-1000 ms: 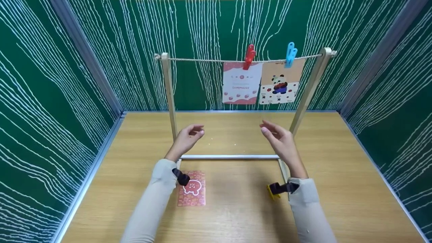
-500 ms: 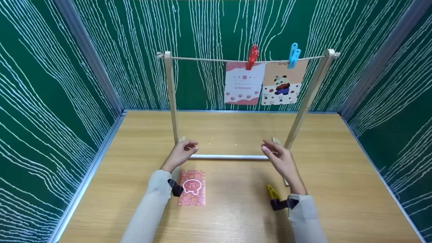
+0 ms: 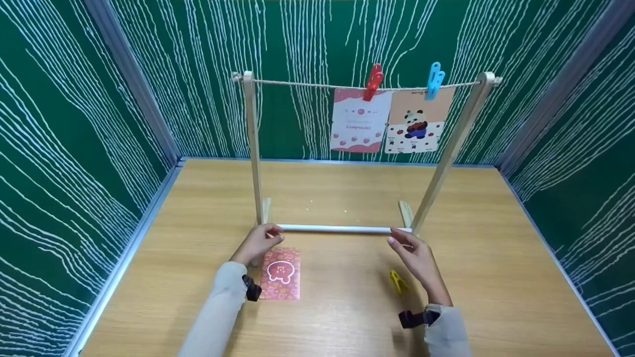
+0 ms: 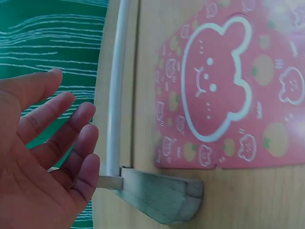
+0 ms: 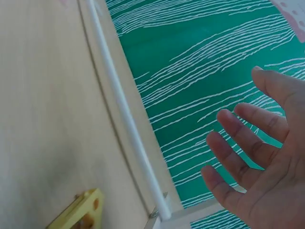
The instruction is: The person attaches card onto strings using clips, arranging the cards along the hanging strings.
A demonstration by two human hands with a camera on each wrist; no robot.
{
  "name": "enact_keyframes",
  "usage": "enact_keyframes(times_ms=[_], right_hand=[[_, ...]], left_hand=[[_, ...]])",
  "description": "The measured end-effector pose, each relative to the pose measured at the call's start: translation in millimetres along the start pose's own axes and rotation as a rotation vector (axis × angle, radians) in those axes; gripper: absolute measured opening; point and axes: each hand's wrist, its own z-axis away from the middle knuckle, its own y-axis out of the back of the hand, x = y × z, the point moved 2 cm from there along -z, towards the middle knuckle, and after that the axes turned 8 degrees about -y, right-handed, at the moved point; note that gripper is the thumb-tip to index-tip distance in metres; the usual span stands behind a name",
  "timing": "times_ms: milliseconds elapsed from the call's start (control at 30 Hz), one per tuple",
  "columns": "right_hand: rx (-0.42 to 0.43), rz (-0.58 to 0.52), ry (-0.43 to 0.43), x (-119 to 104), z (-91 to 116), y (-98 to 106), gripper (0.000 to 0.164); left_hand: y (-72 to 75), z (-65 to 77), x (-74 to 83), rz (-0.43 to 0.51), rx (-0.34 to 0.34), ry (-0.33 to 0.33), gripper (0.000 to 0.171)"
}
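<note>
Hanging empty, left hand point(image 3: 256, 244) and right hand point(image 3: 416, 256) curve loosely.

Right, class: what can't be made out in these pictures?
Head view: wooden rack's right foot, near part behind right hand.
Head view: panda card, smallest lettering too tiny.
Left wrist: bear card, cut by top and right edges.
Right wrist: yellow clothespin, cut by bottom edge.

Passing room lies before the white crossbar point(image 3: 337, 228), between the pink card point(image 3: 280, 273) and yellow clothespin point(image 3: 397, 282); wooden posts point(image 3: 254, 148) block its ends.
</note>
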Motion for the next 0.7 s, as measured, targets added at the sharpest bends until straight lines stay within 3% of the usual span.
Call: enact_keyframes(times_ms=[200, 467, 700], right_hand=[[-0.018, 0.034, -0.054, 16, 4, 2, 0.047], [-0.033, 0.05, -0.098, 35, 11, 5, 0.052], [-0.081, 0.042, -0.209, 50, 19, 6, 0.059]], left_hand=[[0.3, 6.5, -9.1, -0.003, 0.019, 0.048, 0.026], [-2.7, 12.0, -21.1, -0.05, 0.037, 0.007, 0.028], [-1.9, 13.9, -24.5, -0.064, 0.021, 0.102, 0.032]])
